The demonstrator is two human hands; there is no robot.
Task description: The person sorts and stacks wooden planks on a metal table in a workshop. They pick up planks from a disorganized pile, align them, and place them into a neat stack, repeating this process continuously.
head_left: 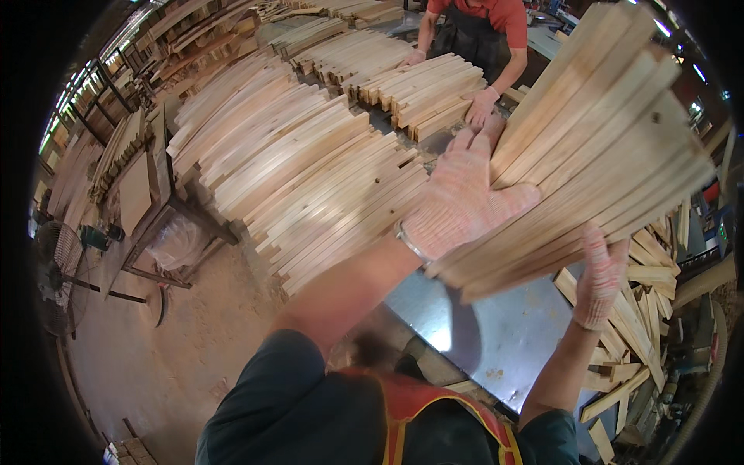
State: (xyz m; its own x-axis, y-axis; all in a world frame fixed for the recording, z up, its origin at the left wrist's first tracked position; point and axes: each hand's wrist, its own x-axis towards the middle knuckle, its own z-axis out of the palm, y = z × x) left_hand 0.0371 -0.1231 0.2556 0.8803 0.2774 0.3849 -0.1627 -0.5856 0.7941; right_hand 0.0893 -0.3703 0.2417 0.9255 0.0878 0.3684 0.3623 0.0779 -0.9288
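"Firstly, what is the condition of the grip?"

"The gloved right hand [602,280] grasps the bundle of wooden strips [597,147] at its lower right edge. The gloved left hand [459,200] clasps the left side, thumb spread over the face."

"And the bundle's position?"

"Tilted, over the metal table [515,329]; contact at its lower end, I cannot tell. Loose offcuts [637,325] lie heaped right of the table."

"Beyond?"

"Rows of strips [310,178] to the left; farther off, a co-worker's hand [482,105] at a smaller stack [425,84]."
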